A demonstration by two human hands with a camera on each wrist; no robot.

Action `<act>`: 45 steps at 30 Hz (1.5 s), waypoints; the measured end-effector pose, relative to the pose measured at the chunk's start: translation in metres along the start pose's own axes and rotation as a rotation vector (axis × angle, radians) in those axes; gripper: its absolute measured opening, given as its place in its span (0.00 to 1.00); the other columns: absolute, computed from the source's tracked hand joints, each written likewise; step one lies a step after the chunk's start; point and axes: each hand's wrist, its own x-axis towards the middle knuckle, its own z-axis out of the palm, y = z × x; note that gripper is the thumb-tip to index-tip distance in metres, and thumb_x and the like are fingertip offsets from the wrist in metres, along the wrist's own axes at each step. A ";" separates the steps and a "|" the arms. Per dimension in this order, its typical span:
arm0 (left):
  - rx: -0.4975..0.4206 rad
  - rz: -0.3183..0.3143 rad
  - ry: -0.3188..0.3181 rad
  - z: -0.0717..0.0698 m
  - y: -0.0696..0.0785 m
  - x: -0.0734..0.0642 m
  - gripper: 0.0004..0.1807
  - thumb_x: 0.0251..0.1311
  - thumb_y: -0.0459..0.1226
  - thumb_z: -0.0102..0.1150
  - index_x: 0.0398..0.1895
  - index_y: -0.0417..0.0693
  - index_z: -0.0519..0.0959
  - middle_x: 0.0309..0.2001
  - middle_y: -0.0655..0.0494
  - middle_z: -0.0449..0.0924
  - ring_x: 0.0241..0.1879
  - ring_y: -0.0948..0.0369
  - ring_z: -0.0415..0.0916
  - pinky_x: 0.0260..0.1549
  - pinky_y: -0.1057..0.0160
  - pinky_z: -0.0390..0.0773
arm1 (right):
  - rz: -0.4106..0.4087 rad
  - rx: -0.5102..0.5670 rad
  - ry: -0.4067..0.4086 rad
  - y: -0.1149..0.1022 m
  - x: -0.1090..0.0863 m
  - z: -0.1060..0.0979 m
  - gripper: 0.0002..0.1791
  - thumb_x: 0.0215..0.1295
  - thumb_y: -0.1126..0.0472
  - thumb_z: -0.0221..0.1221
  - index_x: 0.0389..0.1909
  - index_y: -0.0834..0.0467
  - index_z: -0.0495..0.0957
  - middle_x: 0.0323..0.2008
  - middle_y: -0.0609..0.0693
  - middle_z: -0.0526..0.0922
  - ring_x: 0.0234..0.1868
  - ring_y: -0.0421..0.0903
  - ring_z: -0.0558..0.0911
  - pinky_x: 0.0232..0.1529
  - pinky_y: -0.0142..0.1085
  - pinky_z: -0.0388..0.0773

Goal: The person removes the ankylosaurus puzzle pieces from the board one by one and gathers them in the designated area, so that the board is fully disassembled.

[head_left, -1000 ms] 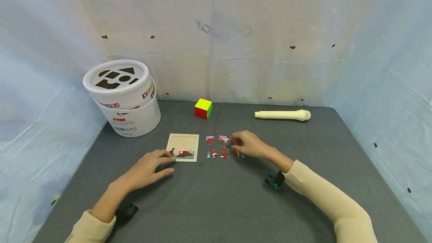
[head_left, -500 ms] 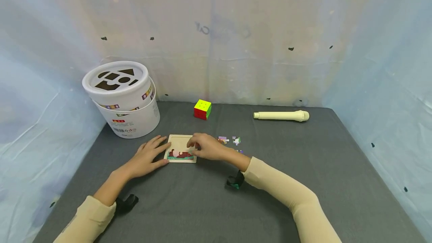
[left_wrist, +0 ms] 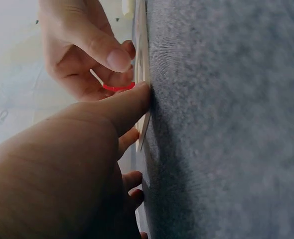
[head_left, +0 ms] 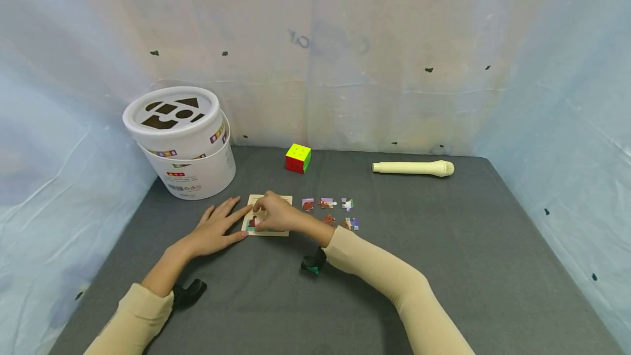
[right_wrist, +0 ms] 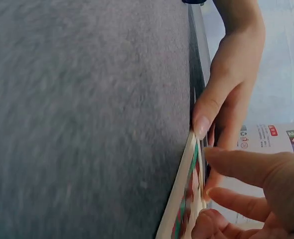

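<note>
I see left hand (head_left: 217, 227) flat, fingers straight, touching tray (head_left: 281, 200) at its 9 o'clock edge. Right hand (head_left: 274, 214) pinches piece (left_wrist: 118, 87) over tray.

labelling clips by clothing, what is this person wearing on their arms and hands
Both arms are in long cream-beige sleeves reaching almost to the wrists. The left hand and right hand are bare: no gloves, rings or watch visible. A dark device is strapped under each wrist, the left wrist device black, the right wrist device black with a teal edge.
</note>
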 end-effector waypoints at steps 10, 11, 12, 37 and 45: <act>0.004 0.022 0.040 0.003 -0.002 0.000 0.37 0.68 0.53 0.58 0.76 0.52 0.63 0.75 0.34 0.51 0.74 0.36 0.45 0.63 0.27 0.40 | 0.047 -0.028 0.002 -0.011 0.001 0.010 0.20 0.54 0.62 0.75 0.47 0.64 0.83 0.43 0.54 0.79 0.37 0.40 0.73 0.36 0.25 0.71; 0.007 0.018 0.035 0.003 -0.002 0.000 0.37 0.68 0.53 0.58 0.76 0.53 0.63 0.75 0.34 0.51 0.74 0.36 0.44 0.64 0.27 0.40 | 0.057 -0.021 -0.001 -0.012 0.001 0.010 0.21 0.54 0.62 0.75 0.47 0.64 0.83 0.43 0.54 0.79 0.37 0.40 0.73 0.36 0.26 0.71; 0.009 0.014 0.028 0.002 -0.002 0.000 0.37 0.68 0.54 0.57 0.76 0.53 0.62 0.76 0.35 0.50 0.75 0.37 0.44 0.64 0.27 0.40 | 0.065 -0.019 -0.002 -0.012 0.002 0.011 0.21 0.53 0.63 0.75 0.47 0.64 0.83 0.43 0.54 0.79 0.36 0.40 0.73 0.36 0.26 0.71; 0.002 -0.021 -0.022 -0.001 -0.001 0.001 0.38 0.69 0.56 0.55 0.77 0.52 0.60 0.77 0.36 0.48 0.76 0.38 0.41 0.66 0.29 0.37 | 0.089 0.007 0.024 -0.014 0.001 0.014 0.21 0.52 0.65 0.75 0.47 0.64 0.81 0.38 0.51 0.79 0.34 0.38 0.73 0.35 0.26 0.71; -0.001 -0.021 -0.022 -0.001 -0.001 0.001 0.38 0.69 0.56 0.55 0.77 0.54 0.60 0.77 0.36 0.47 0.75 0.38 0.42 0.65 0.28 0.37 | 0.075 0.145 0.053 -0.008 0.000 0.016 0.16 0.56 0.74 0.67 0.46 0.66 0.79 0.36 0.54 0.80 0.32 0.38 0.73 0.33 0.25 0.70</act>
